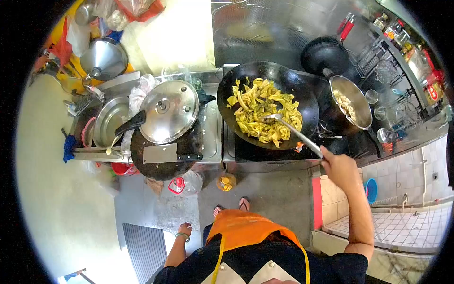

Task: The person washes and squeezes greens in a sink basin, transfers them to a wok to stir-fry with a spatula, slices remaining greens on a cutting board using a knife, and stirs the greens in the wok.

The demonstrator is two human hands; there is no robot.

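In the head view, the right hand [339,169] is closed around the handle of a metal spatula [302,136], fingers wrapped on its near end. The spatula's far end is in the yellow-green leafy food [265,109], which lies inside a large black wok [309,102] on the stove [265,152], right of centre. The left hand [185,229] hangs low at the near left, beside the body, with a bracelet at its wrist; its fingers look loosely curled, and I cannot tell whether it holds anything.

To the right of the wok is a metal pan [363,106] with pale pieces of food in it; a black pan [326,54] with a red handle is at the far right. To the left, a shiny lid [169,111] with a black handle rests over the far part of a round, dark board [163,171]. On the board's near part lies a cleaver [161,154], its black handle pointing right.
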